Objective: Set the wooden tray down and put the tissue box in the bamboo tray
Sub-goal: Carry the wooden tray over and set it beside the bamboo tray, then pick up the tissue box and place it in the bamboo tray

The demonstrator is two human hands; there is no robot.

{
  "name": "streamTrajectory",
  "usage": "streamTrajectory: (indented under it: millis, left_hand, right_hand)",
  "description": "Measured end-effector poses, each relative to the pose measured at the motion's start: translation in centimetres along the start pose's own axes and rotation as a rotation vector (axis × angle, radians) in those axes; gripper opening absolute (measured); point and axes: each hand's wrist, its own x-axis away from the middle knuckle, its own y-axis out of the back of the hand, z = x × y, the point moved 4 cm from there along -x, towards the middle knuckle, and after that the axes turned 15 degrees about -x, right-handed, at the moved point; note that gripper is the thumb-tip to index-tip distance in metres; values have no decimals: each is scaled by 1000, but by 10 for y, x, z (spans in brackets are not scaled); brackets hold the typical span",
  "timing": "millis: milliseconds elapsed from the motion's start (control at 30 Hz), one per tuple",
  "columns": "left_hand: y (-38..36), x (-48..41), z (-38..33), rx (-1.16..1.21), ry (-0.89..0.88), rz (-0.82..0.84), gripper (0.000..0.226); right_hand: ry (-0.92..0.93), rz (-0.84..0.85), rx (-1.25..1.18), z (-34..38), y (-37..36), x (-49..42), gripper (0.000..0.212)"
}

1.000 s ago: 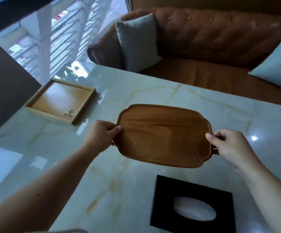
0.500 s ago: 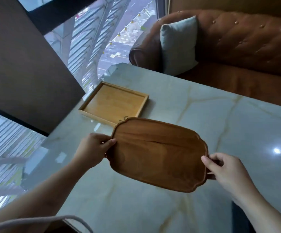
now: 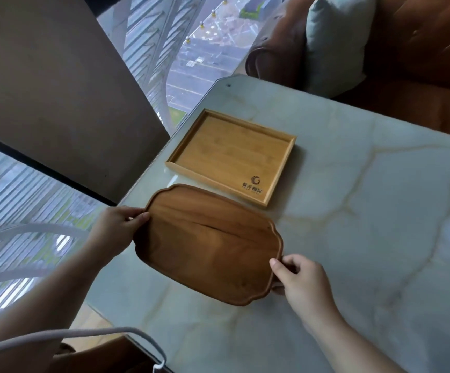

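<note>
A dark wooden tray (image 3: 207, 243) with scalloped corners sits low over the marble table's left edge, held at both short ends. My left hand (image 3: 116, 227) grips its left end and my right hand (image 3: 302, 281) grips its right end. Just beyond it lies the light bamboo tray (image 3: 234, 154), rectangular, empty, with a printed logo in its near right corner. The two trays are close but apart. Whether the wooden tray touches the table I cannot tell. The tissue box is out of view.
The pale marble table (image 3: 366, 211) has its left edge next to a floor-to-ceiling window (image 3: 191, 49). A brown leather sofa (image 3: 420, 63) with a grey cushion (image 3: 337, 41) stands behind the table. A white cable (image 3: 84, 335) loops at the bottom left.
My hands have carried the wooden tray left and lower, beside the bamboo tray. My view swung left, so the black tissue box left the frame.
</note>
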Motion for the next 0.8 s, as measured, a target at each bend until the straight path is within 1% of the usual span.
streamTrajectory:
  millis: [133, 333, 633, 700, 800]
  left_hand:
    - [-3, -16, 17, 16, 55, -2, 23]
    - [-9, -32, 33, 25, 131, 26, 24]
    - [-17, -37, 33, -8, 135, 39, 26]
    - [-18, -37, 32, -36, 133, 49, 27]
    - [-18, -35, 26, -173, 115, 74, 30]
  right_hand:
    - [-12, 20, 46, -1, -28, -5, 19]
    - [-87, 46, 64, -3, -50, -6, 16]
    - [-116, 89, 132, -4, -56, -12, 16]
    - [-118, 115, 167, -3, -55, -12, 20]
    - [-136, 202, 267, 2, -51, -15, 37]
